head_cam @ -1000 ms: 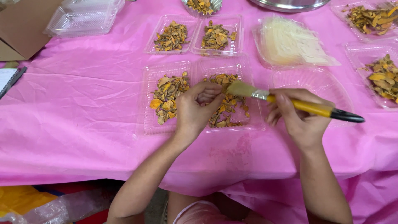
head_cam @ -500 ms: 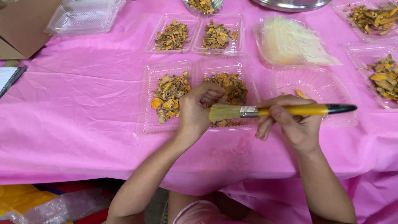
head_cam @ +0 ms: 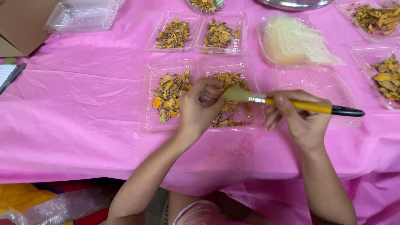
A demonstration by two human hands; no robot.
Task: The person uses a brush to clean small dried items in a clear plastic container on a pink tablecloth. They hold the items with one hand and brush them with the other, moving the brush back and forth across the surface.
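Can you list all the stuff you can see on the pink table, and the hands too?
tablecloth: one, pink, covers the table
trays of dried orange-yellow pieces: several, clear plastic, middle, back and right
empty clear trays: a stack, back left
empty clear tray: one, under the brush
bag of pale strips: one, clear, back right
cardboard box: one, brown, far left corner
notebook: one, left edge
brush: one, yellow handle, black tip, pale bristles
left hand: over the middle tray, at the bristles
right hand: holds the brush

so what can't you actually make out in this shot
- Head view: whatever the left hand pinches, hidden by its curled fingers and the brush bristles.
- Cardboard box, metal bowl, notebook: cut off by frame edges.
- Under the table: blurred.
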